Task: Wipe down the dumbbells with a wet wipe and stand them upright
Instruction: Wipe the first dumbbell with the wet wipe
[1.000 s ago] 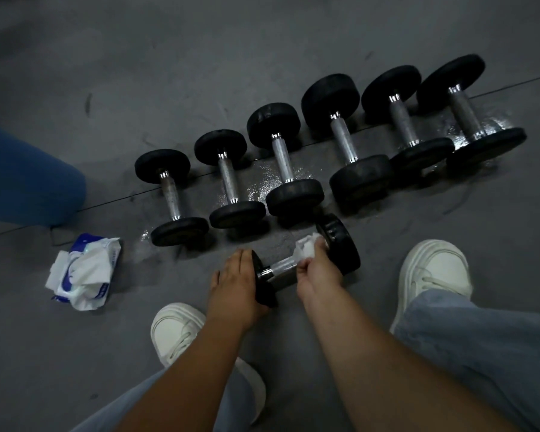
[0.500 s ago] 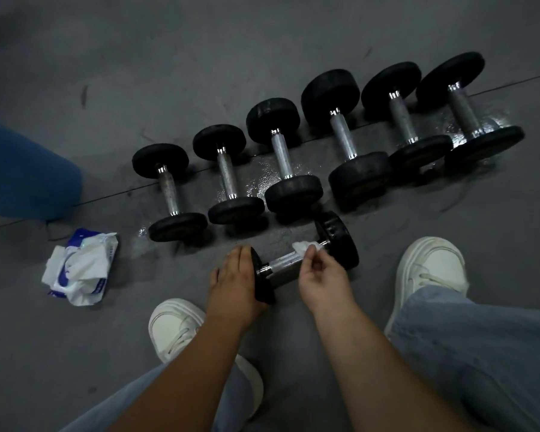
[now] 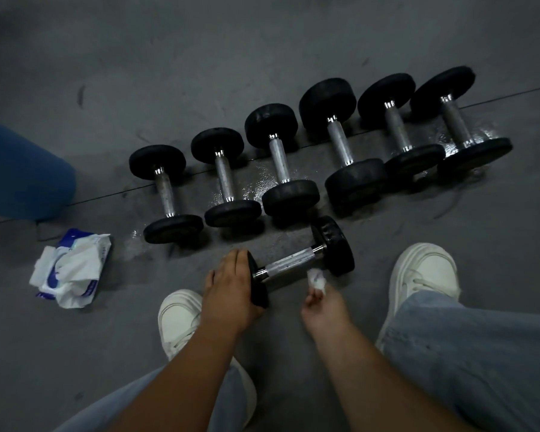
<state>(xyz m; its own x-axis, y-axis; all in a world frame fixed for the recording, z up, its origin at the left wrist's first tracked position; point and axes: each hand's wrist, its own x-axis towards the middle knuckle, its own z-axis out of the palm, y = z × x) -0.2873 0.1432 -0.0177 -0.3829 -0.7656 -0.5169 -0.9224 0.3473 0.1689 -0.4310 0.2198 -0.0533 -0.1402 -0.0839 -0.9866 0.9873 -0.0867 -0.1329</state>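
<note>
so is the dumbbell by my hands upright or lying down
Lying down: the dumbbell rests on its side, handle roughly level above the floor, left hand on one plate.

Left hand (image 3: pixel 231 288): palm down, fingers straight and close together, laid against the outer face of the left head of the nearest dumbbell (image 3: pixel 293 265).
Right hand (image 3: pixel 323 307): just on the near side of that dumbbell's handle, fingertips bunched and pinching a crumpled wet wipe (image 3: pixel 317 279).
Forearms: both bare, reaching forward, the left to the dumbbell's left end, the right towards its middle.
</note>
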